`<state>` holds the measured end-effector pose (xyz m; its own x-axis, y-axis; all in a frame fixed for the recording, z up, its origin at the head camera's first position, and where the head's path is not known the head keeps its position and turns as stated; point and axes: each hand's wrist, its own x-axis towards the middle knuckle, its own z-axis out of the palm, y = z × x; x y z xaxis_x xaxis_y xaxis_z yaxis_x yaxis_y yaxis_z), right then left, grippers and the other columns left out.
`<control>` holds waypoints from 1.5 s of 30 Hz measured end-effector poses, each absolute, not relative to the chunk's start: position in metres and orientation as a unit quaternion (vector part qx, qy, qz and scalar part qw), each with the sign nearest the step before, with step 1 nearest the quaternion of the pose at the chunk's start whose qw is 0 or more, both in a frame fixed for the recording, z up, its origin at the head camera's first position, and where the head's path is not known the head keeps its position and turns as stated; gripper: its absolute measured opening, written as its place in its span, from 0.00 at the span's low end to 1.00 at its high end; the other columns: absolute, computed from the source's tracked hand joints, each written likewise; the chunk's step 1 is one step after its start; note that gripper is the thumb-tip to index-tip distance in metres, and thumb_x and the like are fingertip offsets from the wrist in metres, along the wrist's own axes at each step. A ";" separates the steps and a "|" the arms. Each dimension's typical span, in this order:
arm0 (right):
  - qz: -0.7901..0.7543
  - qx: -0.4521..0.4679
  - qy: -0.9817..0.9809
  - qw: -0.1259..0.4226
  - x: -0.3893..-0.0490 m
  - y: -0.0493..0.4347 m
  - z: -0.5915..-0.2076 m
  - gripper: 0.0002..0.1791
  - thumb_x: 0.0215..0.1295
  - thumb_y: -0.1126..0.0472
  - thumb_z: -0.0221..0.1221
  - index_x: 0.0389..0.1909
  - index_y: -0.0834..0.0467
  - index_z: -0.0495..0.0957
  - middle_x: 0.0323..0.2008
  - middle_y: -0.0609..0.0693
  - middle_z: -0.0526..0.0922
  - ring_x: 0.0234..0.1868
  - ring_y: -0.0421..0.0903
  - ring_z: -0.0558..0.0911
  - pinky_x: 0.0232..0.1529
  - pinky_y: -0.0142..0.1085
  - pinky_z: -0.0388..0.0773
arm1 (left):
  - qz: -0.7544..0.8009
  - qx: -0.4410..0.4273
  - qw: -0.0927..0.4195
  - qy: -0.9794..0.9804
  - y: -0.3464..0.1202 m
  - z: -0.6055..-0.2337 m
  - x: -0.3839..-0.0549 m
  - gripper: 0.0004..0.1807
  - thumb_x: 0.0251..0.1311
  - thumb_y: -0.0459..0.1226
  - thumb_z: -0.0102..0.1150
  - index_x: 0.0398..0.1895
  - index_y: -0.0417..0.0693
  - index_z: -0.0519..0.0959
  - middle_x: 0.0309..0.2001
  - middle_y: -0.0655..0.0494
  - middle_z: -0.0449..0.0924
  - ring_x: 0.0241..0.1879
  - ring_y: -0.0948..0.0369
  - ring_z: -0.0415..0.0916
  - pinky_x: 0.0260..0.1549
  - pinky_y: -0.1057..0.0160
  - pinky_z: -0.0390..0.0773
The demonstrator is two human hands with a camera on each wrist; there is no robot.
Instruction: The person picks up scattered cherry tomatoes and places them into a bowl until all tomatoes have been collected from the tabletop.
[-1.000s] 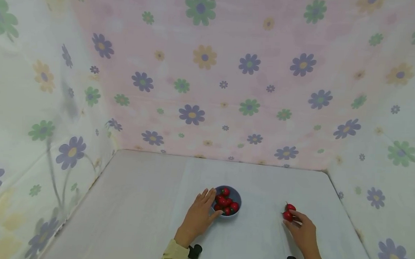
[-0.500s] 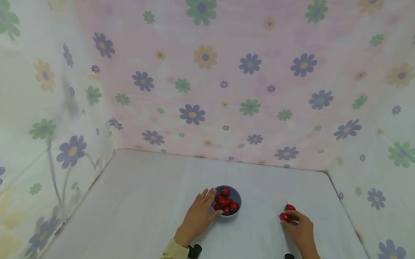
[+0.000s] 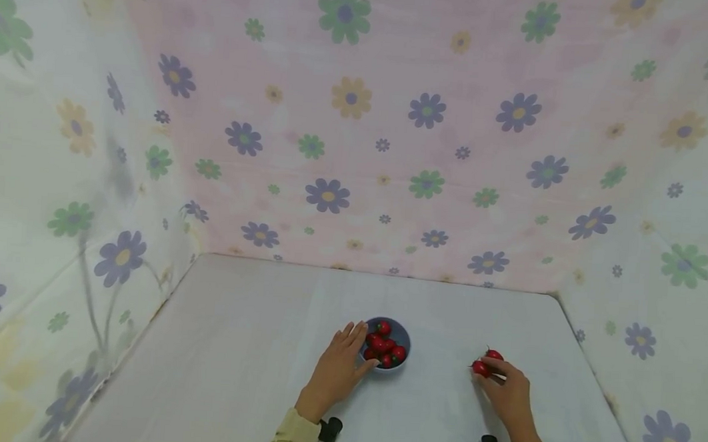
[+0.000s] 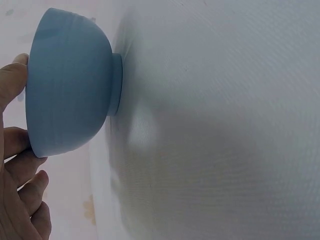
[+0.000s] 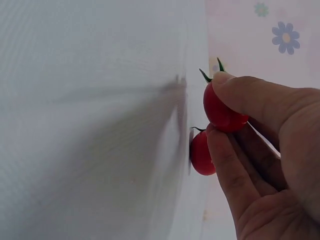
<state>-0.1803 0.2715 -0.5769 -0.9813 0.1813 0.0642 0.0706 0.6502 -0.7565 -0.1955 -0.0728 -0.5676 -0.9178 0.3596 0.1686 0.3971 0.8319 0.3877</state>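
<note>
In the head view, a blue bowl (image 3: 405, 347) stands upright on the table, with several red cherry tomatoes (image 3: 379, 344) inside. My left hand (image 3: 335, 370) holds its left side, fingers at the far rim and thumb at the near rim. The left wrist view shows the bowl's outer wall (image 4: 70, 85) and the fingers along its rim. To the right, my right hand (image 3: 508, 393) pinches one cherry tomato (image 5: 218, 110) with green sepals between thumb and fingers. Just beyond it, a second tomato (image 5: 201, 154) lies on the table, partly hidden by the fingers.
The white table (image 3: 245, 349) runs back to a pink flowered cloth (image 3: 363, 155). Flowered side cloths rise at its left and right edges. A black wrist device (image 3: 331, 431) sits at each wrist.
My right hand has moved left with the pinched tomato, away from the tomato lying on the table. The left hand and the bowl have stayed in place.
</note>
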 end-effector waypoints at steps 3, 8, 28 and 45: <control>0.414 -0.058 -0.905 0.073 -0.180 0.269 -0.575 0.23 0.59 0.75 0.68 0.56 0.72 0.79 0.56 0.71 0.80 0.56 0.65 0.81 0.55 0.50 0.82 | -0.213 -0.198 0.046 -0.956 -0.074 -0.567 -0.196 0.41 0.73 0.57 0.52 0.77 0.38 0.61 0.77 0.45 0.62 0.77 0.47 0.56 0.75 0.46 0.58; 0.420 -0.049 -0.903 0.076 -0.182 0.264 -0.573 0.22 0.60 0.75 0.68 0.56 0.70 0.79 0.55 0.68 0.81 0.55 0.63 0.82 0.56 0.51 0.81 | -0.213 -0.200 0.051 -0.955 -0.075 -0.567 -0.196 0.41 0.72 0.57 0.52 0.77 0.38 0.62 0.77 0.45 0.62 0.77 0.47 0.57 0.75 0.46 0.59; 0.440 -0.020 -0.890 0.115 -0.186 0.234 -0.576 0.21 0.59 0.71 0.71 0.54 0.65 0.82 0.51 0.60 0.86 0.53 0.57 0.85 0.54 0.46 0.84 | -0.228 -0.201 0.046 -0.952 -0.074 -0.567 -0.196 0.41 0.72 0.57 0.52 0.77 0.37 0.62 0.77 0.45 0.62 0.77 0.47 0.57 0.75 0.45 0.59; 0.482 0.021 -0.864 0.143 -0.190 0.197 -0.574 0.22 0.55 0.73 0.72 0.52 0.62 0.84 0.49 0.52 0.87 0.51 0.51 0.86 0.51 0.36 0.85 | -0.228 -0.203 0.049 -0.951 -0.075 -0.567 -0.193 0.41 0.73 0.58 0.50 0.77 0.37 0.61 0.77 0.45 0.61 0.77 0.46 0.58 0.74 0.45 0.60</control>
<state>-0.1903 0.1974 -0.5742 -0.9580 0.1017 0.2682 -0.1749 0.5342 -0.8271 -0.1930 -0.0747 -0.5667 -0.9124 0.3642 0.1865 0.4092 0.8130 0.4143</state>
